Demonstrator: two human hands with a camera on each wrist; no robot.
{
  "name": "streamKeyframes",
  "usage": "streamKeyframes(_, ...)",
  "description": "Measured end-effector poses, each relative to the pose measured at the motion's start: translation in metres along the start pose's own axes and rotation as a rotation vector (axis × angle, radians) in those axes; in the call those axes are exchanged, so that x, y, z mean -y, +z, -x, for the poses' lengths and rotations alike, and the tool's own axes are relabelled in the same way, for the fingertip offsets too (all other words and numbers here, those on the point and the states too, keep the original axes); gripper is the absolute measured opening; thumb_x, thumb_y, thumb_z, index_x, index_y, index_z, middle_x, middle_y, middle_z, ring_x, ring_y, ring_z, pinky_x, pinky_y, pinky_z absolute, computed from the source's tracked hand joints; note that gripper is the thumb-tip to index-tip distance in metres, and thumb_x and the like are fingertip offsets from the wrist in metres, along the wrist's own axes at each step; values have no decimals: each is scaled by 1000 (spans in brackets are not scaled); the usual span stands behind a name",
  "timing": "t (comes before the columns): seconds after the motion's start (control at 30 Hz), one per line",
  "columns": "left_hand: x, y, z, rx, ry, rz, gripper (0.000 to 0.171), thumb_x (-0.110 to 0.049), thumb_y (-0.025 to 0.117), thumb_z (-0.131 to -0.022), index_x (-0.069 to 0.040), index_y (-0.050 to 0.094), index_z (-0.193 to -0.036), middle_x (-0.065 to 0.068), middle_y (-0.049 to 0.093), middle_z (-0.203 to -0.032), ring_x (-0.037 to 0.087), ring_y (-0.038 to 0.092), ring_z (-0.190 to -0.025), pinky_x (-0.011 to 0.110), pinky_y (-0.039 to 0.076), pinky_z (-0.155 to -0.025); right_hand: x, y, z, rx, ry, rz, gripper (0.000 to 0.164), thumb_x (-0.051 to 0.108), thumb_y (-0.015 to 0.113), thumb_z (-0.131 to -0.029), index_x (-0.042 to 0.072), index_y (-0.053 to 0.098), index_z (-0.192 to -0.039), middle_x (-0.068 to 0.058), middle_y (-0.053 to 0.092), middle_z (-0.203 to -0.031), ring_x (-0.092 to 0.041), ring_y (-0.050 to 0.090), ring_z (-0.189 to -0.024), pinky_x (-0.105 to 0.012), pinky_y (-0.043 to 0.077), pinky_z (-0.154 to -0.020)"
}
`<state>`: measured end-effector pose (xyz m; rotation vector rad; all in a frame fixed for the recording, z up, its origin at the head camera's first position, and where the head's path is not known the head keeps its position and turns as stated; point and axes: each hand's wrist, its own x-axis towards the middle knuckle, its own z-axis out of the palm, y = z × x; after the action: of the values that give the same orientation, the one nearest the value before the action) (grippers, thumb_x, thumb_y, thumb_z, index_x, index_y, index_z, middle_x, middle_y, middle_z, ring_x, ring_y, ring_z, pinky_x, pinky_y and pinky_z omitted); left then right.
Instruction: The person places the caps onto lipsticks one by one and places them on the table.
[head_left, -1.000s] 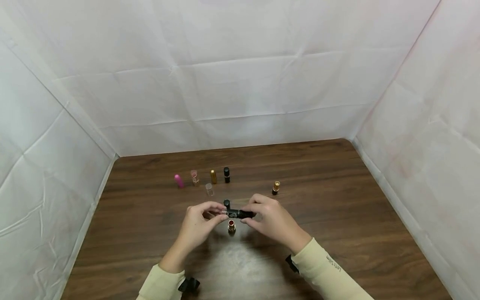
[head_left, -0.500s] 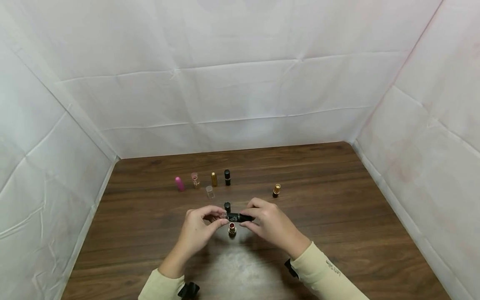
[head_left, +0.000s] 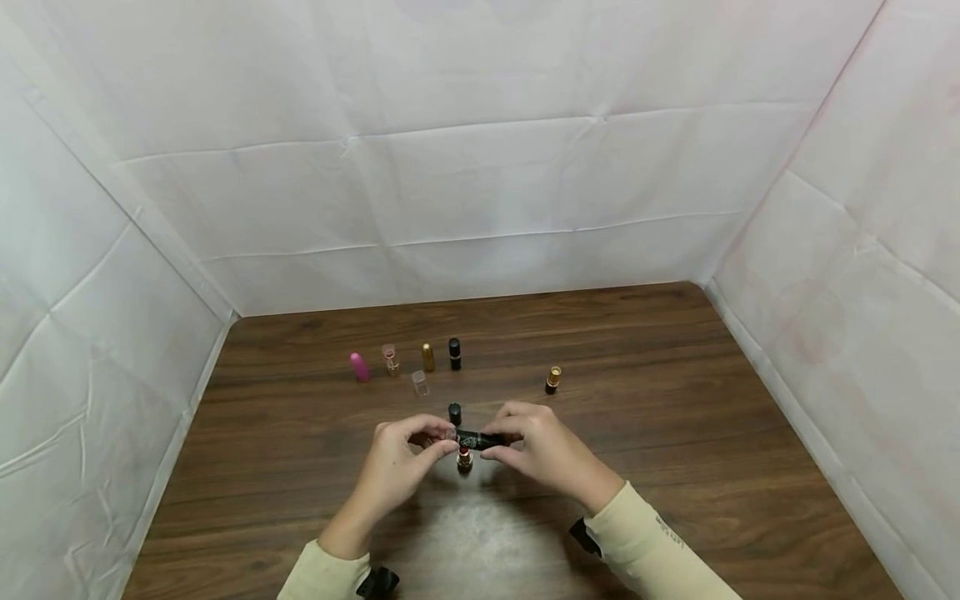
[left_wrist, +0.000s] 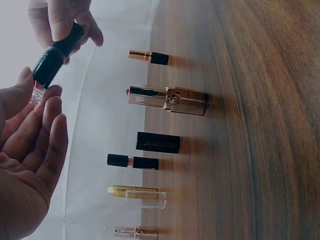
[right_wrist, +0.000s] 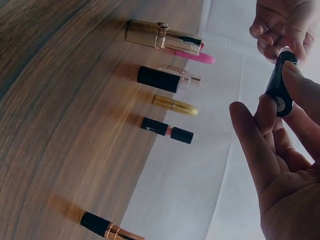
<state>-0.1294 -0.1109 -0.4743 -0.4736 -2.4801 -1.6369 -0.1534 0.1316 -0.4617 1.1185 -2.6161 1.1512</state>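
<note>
Between both hands, above the table, is a black lipstick tube (head_left: 477,440) with a clear end. My left hand (head_left: 401,457) pinches the clear end between thumb and fingers, as the left wrist view shows the tube (left_wrist: 50,64) close up. My right hand (head_left: 538,437) grips the black end, where a round label shows on the tube (right_wrist: 281,90) in the right wrist view. Just below the hands an uncapped gold lipstick (head_left: 465,462) with a red tip stands upright. A black cap (head_left: 455,413) stands right behind it.
Towards the back left stand a pink bullet-shaped tube (head_left: 359,367), a clear-capped lipstick (head_left: 391,361), a gold tube (head_left: 428,357) and a black lipstick (head_left: 455,354). A clear cap (head_left: 420,383) is in front of them. A gold-and-black lipstick (head_left: 552,380) stands farther right.
The held tube has come slightly nearer the person and tilted a little, its right end lower in the head view. Both hands keep their hold; the standing items stay put.
</note>
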Motion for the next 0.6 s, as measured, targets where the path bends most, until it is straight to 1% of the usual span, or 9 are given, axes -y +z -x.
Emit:
streamKeyframes(0.07,-1,1,-1,-5,18,-6,16,0,88,-85,-7,81,-97,-4,77,-84,9,69,-74,26,61,-71,1,0,0,-5,13,10,19,8,90,-87,5,82,-104,0,72,-96,-4,65,-78,-18,58,-64)
streamKeyframes(0.13,-2,2,-1,-11,37,-16,17,0,88,-84,-7,81,-97,-3,77,-85,10,70,-74,26,62,-70,2,1,-1,-18,21,66,20,9,91,-86,7,81,-103,1,72,-96,-7,66,-79,-19,59,-66)
streamKeyframes(0.17,-2,3,-2,-16,50,-17,16,0,88,-84,-6,81,-98,-2,78,-86,10,70,-74,26,62,-70,3,2,-1,-27,18,112,21,10,92,-85,7,81,-103,1,73,-96,-8,67,-81,-20,60,-69)
streamKeyframes(0.3,-4,6,-3,-16,84,-35,18,-1,89,-84,-5,81,-99,0,77,-87,10,70,-75,28,63,-69,8,8,-2,-69,-35,293,25,19,94,-83,10,82,-103,2,75,-97,-11,67,-86,-25,60,-73)
streamKeyframes(0.37,-4,7,-3,-8,105,-46,19,-1,89,-84,-5,80,-99,1,77,-87,11,70,-76,29,64,-69,10,10,-4,-91,-67,340,27,23,94,-83,11,83,-104,3,76,-98,-12,65,-87,-26,58,-72)
streamKeyframes(0.43,-4,7,-3,-5,122,-52,20,-1,90,-83,-4,80,-100,1,77,-88,11,71,-77,30,64,-69,11,12,-7,-107,-88,349,26,25,94,-85,11,83,-105,3,76,-97,-12,62,-85,-25,56,-70)
streamKeyframes(0.47,-4,6,-3,-9,127,-52,21,-1,90,-83,-4,80,-101,2,77,-88,12,72,-77,30,64,-69,12,12,-9,-110,-95,352,26,25,93,-85,11,83,-105,3,75,-98,-11,62,-85,-26,56,-72)
streamKeyframes(0.6,-2,1,-4,-44,140,-33,27,-2,90,-84,-1,80,-108,4,79,-92,15,73,-79,30,64,-70,12,9,-19,-92,-100,342,25,24,90,-90,9,81,-108,2,74,-99,-11,64,-85,-26,57,-73)
